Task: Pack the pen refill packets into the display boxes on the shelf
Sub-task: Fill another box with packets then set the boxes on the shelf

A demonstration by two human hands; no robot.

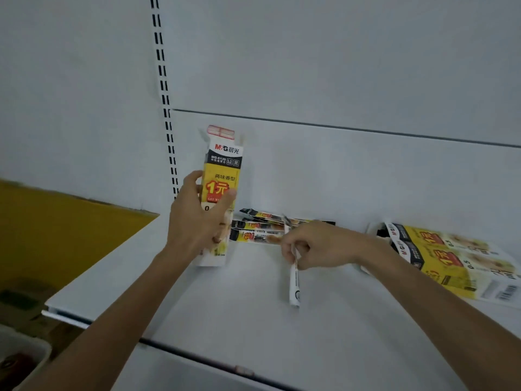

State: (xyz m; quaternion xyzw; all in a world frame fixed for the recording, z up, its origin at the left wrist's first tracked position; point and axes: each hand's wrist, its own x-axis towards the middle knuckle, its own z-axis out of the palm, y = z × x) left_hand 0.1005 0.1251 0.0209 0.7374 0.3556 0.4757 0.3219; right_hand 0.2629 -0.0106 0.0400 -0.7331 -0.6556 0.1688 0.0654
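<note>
Head view: an upright box is held on the shelf by the left hand, grip closed around it. A packet is pinched in the right hand. More packets lie behind; two boxes lie flat at right.

Upright display box stands on shelf, left of centre, left hand around it. Loose refill packets lie behind, at back wall. One packet in right hand. Two boxes lie flat far right.
</note>
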